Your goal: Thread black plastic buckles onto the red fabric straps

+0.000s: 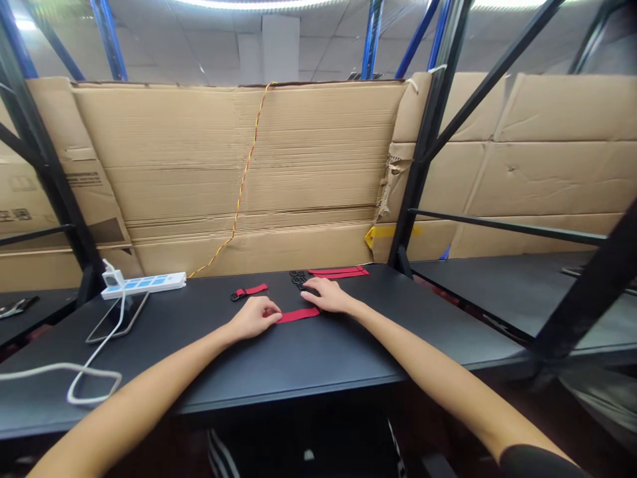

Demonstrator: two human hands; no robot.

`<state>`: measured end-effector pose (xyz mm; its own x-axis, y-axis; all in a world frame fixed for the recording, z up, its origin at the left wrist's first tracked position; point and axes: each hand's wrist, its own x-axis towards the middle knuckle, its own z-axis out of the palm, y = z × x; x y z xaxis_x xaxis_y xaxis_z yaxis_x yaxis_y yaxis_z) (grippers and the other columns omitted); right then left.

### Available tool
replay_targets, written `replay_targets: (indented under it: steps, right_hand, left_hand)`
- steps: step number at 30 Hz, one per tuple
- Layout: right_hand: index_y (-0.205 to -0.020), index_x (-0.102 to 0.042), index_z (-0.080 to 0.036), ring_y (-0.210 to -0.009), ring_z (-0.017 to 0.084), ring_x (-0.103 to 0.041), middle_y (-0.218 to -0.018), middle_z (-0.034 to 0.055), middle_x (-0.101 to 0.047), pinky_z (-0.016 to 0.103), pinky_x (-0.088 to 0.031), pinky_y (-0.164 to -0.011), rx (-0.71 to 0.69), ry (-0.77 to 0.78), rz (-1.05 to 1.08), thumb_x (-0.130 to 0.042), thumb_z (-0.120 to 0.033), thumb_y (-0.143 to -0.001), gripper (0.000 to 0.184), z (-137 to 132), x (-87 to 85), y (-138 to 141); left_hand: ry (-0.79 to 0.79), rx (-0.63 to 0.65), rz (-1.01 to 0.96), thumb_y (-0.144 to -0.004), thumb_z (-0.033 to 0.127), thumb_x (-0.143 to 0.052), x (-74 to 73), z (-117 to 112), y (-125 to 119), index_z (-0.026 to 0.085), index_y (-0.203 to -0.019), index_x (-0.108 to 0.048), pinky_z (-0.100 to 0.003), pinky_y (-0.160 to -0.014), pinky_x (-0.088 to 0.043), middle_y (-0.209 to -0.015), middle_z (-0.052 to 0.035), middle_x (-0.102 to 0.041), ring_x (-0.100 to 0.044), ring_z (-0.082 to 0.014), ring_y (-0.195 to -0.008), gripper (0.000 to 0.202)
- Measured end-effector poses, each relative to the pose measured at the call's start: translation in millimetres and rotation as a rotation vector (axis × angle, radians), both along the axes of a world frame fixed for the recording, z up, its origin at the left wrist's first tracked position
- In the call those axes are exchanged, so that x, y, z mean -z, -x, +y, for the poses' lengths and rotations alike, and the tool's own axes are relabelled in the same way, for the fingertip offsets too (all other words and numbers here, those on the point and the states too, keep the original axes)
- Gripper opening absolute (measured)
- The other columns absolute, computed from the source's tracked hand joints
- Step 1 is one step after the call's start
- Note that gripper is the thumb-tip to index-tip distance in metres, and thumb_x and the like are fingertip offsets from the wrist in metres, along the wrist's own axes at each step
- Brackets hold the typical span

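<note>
A short red strap [298,315] lies across the black tabletop in front of me. Its left end is pinched between the thumb and fingers of my left hand [256,317]. My right hand [328,295] rests over the strap's right end, thumb and fingers apart, with its fingertips beside a small pile of black plastic buckles [297,275]; any contact with them is hard to make out. Behind that hand lie more red straps [341,272], flat and side by side. Further left sits a red strap with a black buckle [250,291] at its left end.
A white power strip [149,284] with a plugged-in charger stands at the back left. Its white cable [107,335] crosses a phone-like device [119,318]. Cardboard [318,159] walls the back, with a red-yellow cord [243,176] hanging down. Black frame posts [423,146] flank the table.
</note>
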<state>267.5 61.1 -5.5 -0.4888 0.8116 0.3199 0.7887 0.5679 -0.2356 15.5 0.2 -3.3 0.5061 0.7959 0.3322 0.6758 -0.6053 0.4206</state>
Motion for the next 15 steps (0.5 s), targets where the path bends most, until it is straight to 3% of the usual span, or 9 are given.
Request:
replay_targets:
  steps: [4,7,10,13,15]
  right_hand:
    - [-0.12,-0.062,-0.02,-0.116,0.028,-0.054,-0.126,0.0131,-0.06,0.047,-0.036,-0.099,-0.185,0.003,-0.022,-0.046,-0.048,-0.091,0.043,-14.6,-1.5,10.6]
    - [-0.117,-0.064,-0.02,-0.115,0.025,-0.055,-0.122,0.011,-0.063,0.041,-0.036,-0.102,-0.4,-0.018,0.001,-0.053,-0.042,-0.089,0.038,-26.5,-2.3,19.6]
    - [-0.112,-0.067,-0.021,-0.114,0.022,-0.056,-0.119,0.009,-0.065,0.037,-0.039,-0.101,-0.546,-0.037,0.039,-0.053,-0.03,-0.089,0.029,-33.8,-0.7,27.6]
    - [-0.107,-0.069,-0.02,-0.107,0.019,-0.06,-0.114,0.0084,-0.067,0.034,-0.044,-0.096,-0.598,-0.035,0.069,-0.051,-0.02,-0.088,0.026,-34.5,0.3,30.5]
    - [-0.103,-0.071,-0.019,-0.103,0.019,-0.061,-0.111,0.0084,-0.068,0.033,-0.045,-0.093,-0.575,-0.039,0.069,-0.049,-0.016,-0.088,0.027,-33.6,-0.1,29.5]
  left_hand:
    - [-0.093,-0.064,-0.023,-0.084,0.037,-0.055,1.5,2.8,3.1,0.017,-0.101,-0.07,-0.029,-0.073,-0.046,-0.09,-0.0066,-0.068,-0.059,-0.0165,-0.071,0.03]
    - [-0.158,-0.078,-0.004,-0.086,0.031,-0.053,3.5,7.2,8.2,0.017,-0.11,-0.067,-0.033,-0.086,-0.046,-0.109,-0.0096,-0.065,-0.061,-0.0206,-0.091,0.031]
    - [-0.163,0.009,0.035,-0.087,0.028,-0.051,4.4,9.3,11.0,0.019,-0.114,-0.066,-0.035,-0.098,-0.04,-0.118,-0.0092,-0.064,-0.056,-0.023,-0.111,0.031]
    - [-0.094,0.118,0.065,-0.088,0.026,-0.05,3.0,9.2,10.8,0.023,-0.113,-0.066,-0.033,-0.096,-0.042,-0.112,-0.0057,-0.068,-0.059,-0.0214,-0.106,0.03]
    - [-0.045,0.112,0.052,-0.086,0.025,-0.054,2.2,9.6,10.4,0.022,-0.114,-0.066,-0.031,-0.089,-0.045,-0.104,-0.0055,-0.07,-0.062,-0.0204,-0.096,0.03]
